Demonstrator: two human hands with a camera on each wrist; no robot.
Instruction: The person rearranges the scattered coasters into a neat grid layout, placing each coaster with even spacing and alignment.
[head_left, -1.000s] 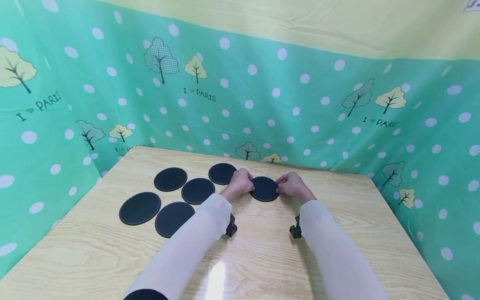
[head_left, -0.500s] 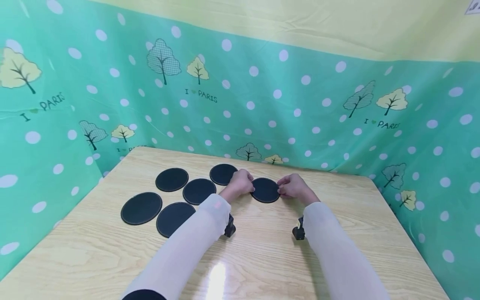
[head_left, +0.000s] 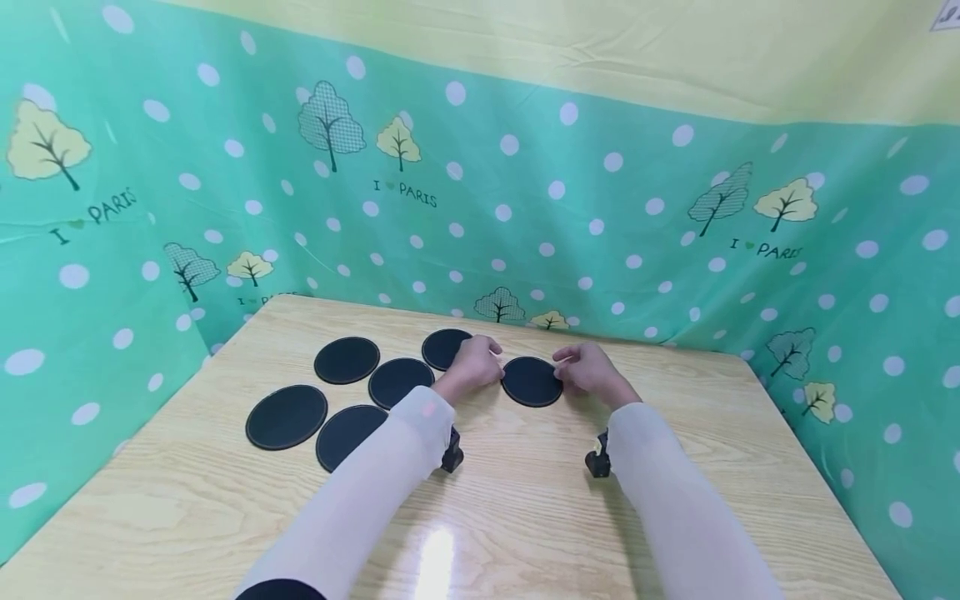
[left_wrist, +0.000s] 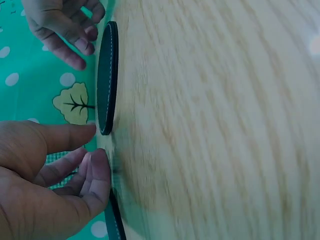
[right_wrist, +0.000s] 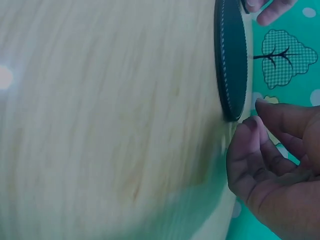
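A round black coaster (head_left: 532, 382) with a stitched edge lies flat on the wooden table, between both hands. To its left, my left hand (head_left: 472, 365) has its fingertips just off the rim, with nothing held. The left wrist view shows that coaster (left_wrist: 107, 80) beyond the parted thumb and fingers of my left hand (left_wrist: 55, 185). On the opposite side is my right hand (head_left: 591, 373), fingers loosely bent beside the rim. Seen from the right wrist, the thumb and fingers of my right hand (right_wrist: 280, 160) are apart, with the coaster's edge right by the fingertips.
Several more black coasters lie to the left: a back one (head_left: 444, 348) partly behind my left hand, a middle one (head_left: 400, 383), and a front one (head_left: 348, 437) partly covered by my sleeve. A green dotted cloth (head_left: 480, 208) hangs behind the wooden table (head_left: 525, 517).
My left hand has let go of the coaster's rim and drawn slightly left. The right fingers have loosened from the opposite edge. The coaster stays in place on the table.
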